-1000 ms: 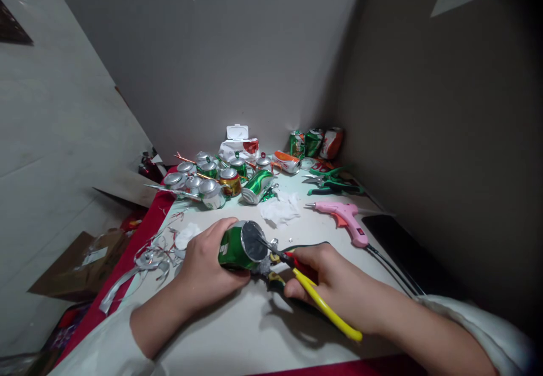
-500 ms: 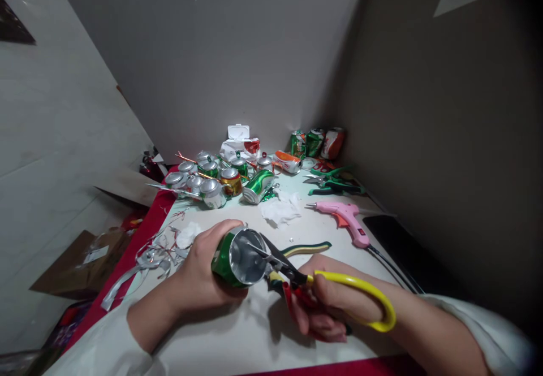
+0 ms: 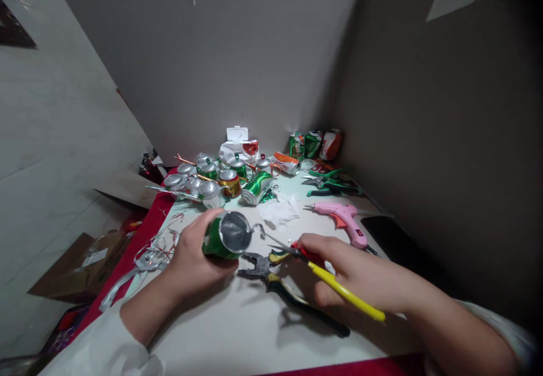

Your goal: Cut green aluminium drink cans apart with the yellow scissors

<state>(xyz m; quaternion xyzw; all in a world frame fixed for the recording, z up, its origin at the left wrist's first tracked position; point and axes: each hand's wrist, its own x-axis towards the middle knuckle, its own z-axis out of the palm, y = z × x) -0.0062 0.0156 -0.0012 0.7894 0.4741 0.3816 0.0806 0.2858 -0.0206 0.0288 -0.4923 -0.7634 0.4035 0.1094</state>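
My left hand (image 3: 193, 260) is wrapped round a green can (image 3: 215, 241), whose cut open end tilts up and to the right. A small curl of metal (image 3: 258, 229) sticks out from the can's rim. My right hand (image 3: 343, 268) grips scissors (image 3: 335, 286) with one yellow and one red handle; their blades point left, close to the curl and off the can. Under the hands, pliers (image 3: 263, 267) with dark and yellow handles lie open on the white tabletop (image 3: 203, 336).
Behind are several small can pots (image 3: 229, 182), a green can on its side (image 3: 257, 188), a wipes pack (image 3: 238, 150) and crumpled tissue (image 3: 280, 211). A pink glue gun (image 3: 345, 220) and green-handled cutters (image 3: 328, 184) lie right; metal strips (image 3: 148, 260) lie left.
The can has moved left and slightly up in my left hand. My right hand has turned and drawn the scissors out of the can's opening, uncovering the pliers. A curl of metal now shows at the rim.
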